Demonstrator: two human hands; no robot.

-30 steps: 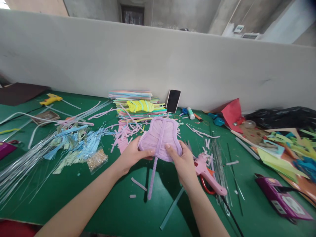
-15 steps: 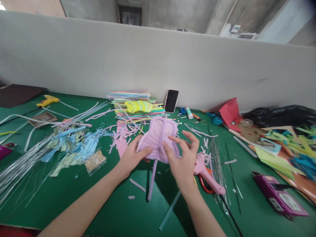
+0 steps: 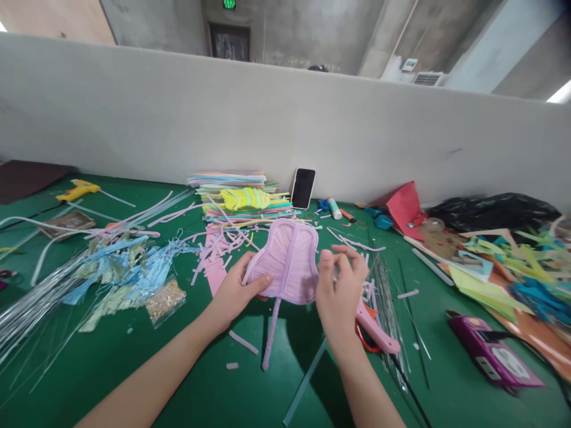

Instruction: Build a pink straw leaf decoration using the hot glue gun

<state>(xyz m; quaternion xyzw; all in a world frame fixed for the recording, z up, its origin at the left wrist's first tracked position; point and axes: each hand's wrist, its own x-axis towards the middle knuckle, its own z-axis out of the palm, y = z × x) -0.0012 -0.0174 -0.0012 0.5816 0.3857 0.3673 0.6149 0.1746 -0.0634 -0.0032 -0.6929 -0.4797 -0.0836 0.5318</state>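
Note:
A lilac hand fan (image 3: 301, 261) with a scalloped fuzzy rim, a centre rib and a twisted handle is held above the table, its handle pointing down towards me. My left hand (image 3: 238, 291) grips the fan's lower left edge, thumb on the front face and fingers behind. Just off the right edge is my right hand (image 3: 341, 291), its fingers loosely bent and apart, with nothing visible in them. A pink glue gun (image 3: 377, 329) lies right of that hand, partly covering red-handled scissors (image 3: 366, 340).
Bundled pipe cleaners (image 3: 229, 178) and a phone (image 3: 303, 188) are by the partition (image 3: 250, 119). Blue tassels (image 3: 151, 261), a bag of gold beads (image 3: 165, 300) and a yellow glue gun (image 3: 79, 190) lie left. A purple device (image 3: 493, 351) and coloured scraps (image 3: 491, 285) occupy the right.
My right hand has come off the fan's front face and moved to its right edge, fingers more curled. My left hand keeps its hold. The camera view has shifted slightly.

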